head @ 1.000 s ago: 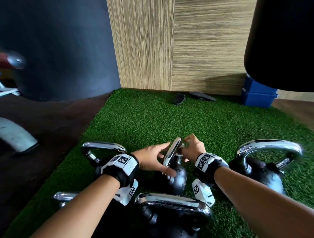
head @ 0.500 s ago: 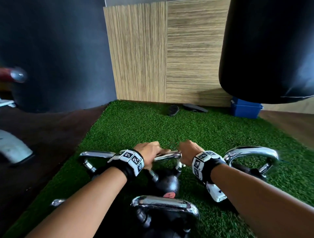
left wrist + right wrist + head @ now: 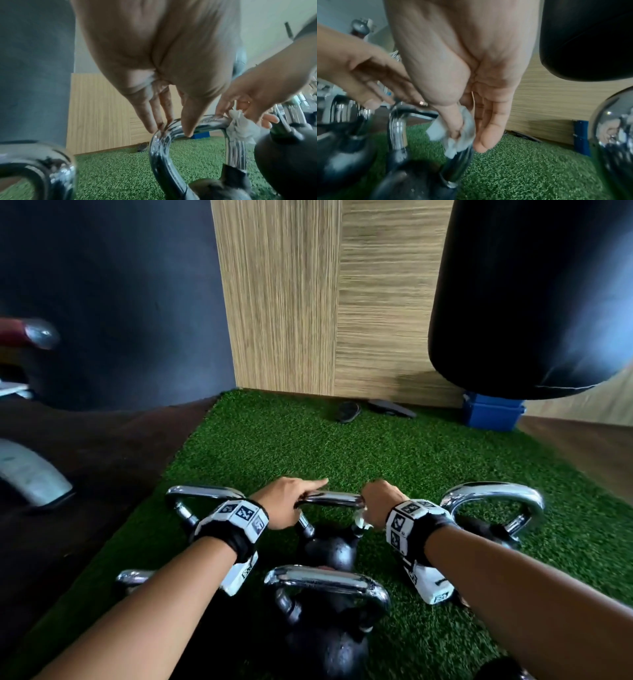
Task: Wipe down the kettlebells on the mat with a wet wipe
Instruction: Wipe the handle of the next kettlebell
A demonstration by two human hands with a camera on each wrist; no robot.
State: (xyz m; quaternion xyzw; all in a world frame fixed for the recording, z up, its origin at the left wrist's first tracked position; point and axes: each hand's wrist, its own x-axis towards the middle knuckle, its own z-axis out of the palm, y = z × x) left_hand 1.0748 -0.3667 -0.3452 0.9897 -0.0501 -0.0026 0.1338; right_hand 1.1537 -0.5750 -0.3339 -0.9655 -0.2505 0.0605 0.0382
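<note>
A black kettlebell (image 3: 325, 549) stands upright mid-mat with its chrome handle (image 3: 330, 498) crosswise to me. My left hand (image 3: 301, 501) rests on the handle's left end. Its fingers (image 3: 150, 121) lie straight over the bar and the thumb touches the near side. My right hand (image 3: 371, 508) is at the handle's right corner. There its thumb pinches a crumpled white wet wipe (image 3: 462, 129) against the chrome. The wipe (image 3: 240, 125) wraps the bend where the handle turns down.
More chrome-handled kettlebells stand close by on the green mat (image 3: 308, 446): one left (image 3: 205, 494), one right (image 3: 493, 496), one nearest me (image 3: 325, 582). A black punching bag (image 3: 531, 302) hangs at upper right above a blue box (image 3: 491, 414). Dark flat items (image 3: 347, 411) lie by the wall.
The middle kettlebell's handle showed edge-on a second ago and now lies crosswise. My hands have moved to its two ends, and the right hand's wipe is down at the right corner.
</note>
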